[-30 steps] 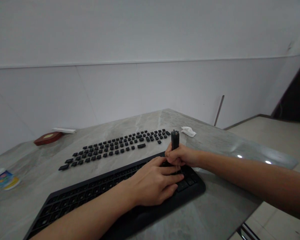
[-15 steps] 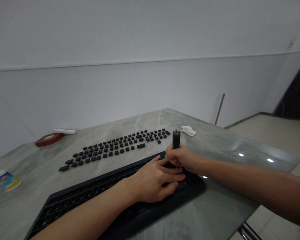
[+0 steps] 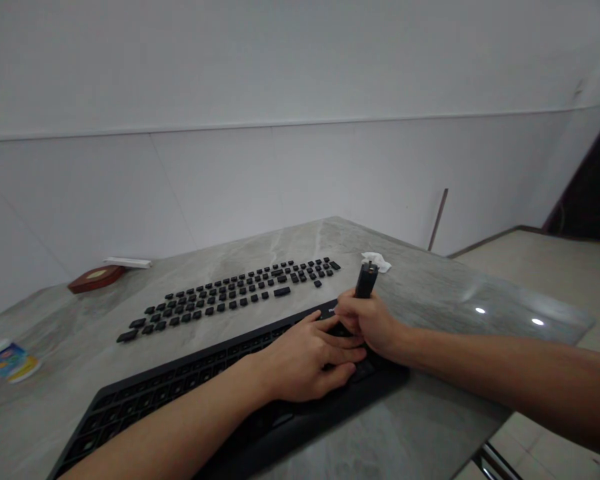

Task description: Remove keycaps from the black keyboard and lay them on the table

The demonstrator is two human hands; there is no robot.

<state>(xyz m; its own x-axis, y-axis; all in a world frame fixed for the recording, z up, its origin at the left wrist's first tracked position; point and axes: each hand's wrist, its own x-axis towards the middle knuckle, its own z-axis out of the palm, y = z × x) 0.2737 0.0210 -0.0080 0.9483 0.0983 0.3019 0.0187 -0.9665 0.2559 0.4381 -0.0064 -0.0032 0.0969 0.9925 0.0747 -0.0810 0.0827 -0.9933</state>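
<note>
A black keyboard [image 3: 180, 380] lies at a slant in front of me, many of its key positions bare of keycaps. My left hand [image 3: 305, 360] rests flat on its right half with fingers spread, holding nothing. Just beyond those fingers, my right hand [image 3: 373, 323] is wrapped round a black keycap puller [image 3: 366, 280] over the keyboard's right end. Its handle sticks up out of the fist and leans right; its lower end is hidden by my hands. Loose black keycaps [image 3: 233, 294] lie in rows on the table behind the keyboard.
A crumpled white tissue [image 3: 378, 261] lies beyond my right hand on the grey marbled table [image 3: 430, 287]. At the left are a white tub with a colourful label [image 3: 10, 360], a reddish-brown object [image 3: 96, 278] and a white strip [image 3: 127, 262]. A wall [image 3: 230, 180] stands behind.
The keycap puller's handle has tipped from upright to leaning right, and my right hand has turned slightly rightward with it. My left hand has stayed in place on the keyboard.
</note>
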